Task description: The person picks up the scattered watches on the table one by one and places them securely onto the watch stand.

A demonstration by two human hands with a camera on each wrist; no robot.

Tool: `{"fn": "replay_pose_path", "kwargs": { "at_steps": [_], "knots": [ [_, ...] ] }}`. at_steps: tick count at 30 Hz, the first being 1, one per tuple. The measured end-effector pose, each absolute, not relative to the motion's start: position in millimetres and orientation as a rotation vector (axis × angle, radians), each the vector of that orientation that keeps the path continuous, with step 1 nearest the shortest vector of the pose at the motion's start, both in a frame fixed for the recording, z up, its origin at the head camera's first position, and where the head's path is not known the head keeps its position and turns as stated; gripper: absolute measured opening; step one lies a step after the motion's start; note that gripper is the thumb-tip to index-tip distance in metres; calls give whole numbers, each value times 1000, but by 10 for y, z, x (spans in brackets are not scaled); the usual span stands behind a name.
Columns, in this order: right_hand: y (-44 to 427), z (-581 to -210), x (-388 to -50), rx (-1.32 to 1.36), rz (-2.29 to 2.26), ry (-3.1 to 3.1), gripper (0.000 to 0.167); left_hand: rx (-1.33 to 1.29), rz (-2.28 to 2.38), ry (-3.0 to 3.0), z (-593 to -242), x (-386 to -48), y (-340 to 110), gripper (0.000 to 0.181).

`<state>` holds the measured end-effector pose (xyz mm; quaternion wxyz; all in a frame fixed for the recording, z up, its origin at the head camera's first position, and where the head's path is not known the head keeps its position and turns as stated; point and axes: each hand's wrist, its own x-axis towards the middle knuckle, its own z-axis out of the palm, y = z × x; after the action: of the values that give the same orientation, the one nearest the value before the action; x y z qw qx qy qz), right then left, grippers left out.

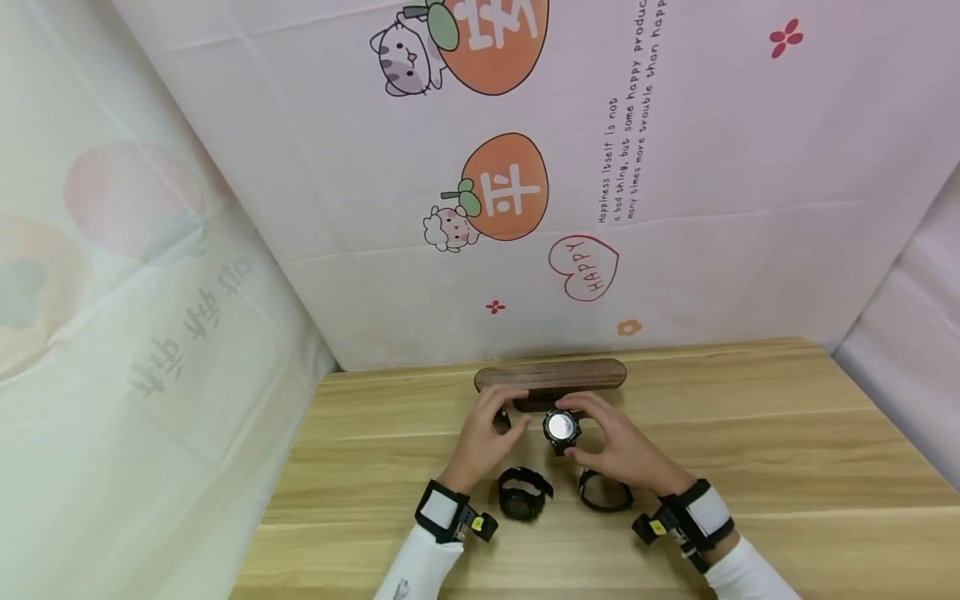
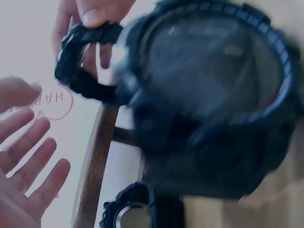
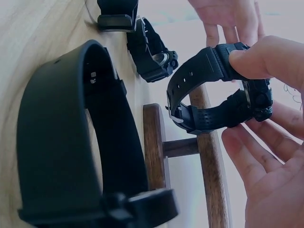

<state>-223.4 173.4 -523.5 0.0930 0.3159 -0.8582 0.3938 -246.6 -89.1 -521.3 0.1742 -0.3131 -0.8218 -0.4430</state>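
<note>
My right hand point(image 1: 626, 446) pinches a black watch point(image 1: 561, 426) by its side, in front of a dark wooden stand point(image 1: 551, 377). In the right wrist view, the thumb of the right hand point(image 3: 275, 156) presses on the held watch point(image 3: 211, 90), whose strap is buckled into a loop. To its left, my left hand point(image 1: 480, 442) is apart from the watch; the left wrist view shows the left hand's fingers point(image 2: 40, 183) spread, holding nothing. Another black watch point(image 1: 501, 419) lies beside the left hand, partly hidden by it.
On the wood-grained table point(image 1: 360, 467), a black watch point(image 1: 521, 494) lies near the left wrist and a black band point(image 1: 605, 492) stands looped near the right. Behind the stand rises a printed white cloth point(image 1: 675, 275); another cloth point(image 1: 247, 400) hangs at the left.
</note>
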Motion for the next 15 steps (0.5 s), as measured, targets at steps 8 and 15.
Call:
{"fn": "replay_pose_path", "kwargs": {
  "at_steps": [8,15],
  "knots": [
    [1760,-5253,-2217,909,1192,-2584,70,-772,-1235,-2373,-5204,-2692,-1064,34],
    [1822,-5275,-2217,860,1179,-2602,70,-645,-1221,-2511,-5234,-2840,-1204,41]
  ]
}}
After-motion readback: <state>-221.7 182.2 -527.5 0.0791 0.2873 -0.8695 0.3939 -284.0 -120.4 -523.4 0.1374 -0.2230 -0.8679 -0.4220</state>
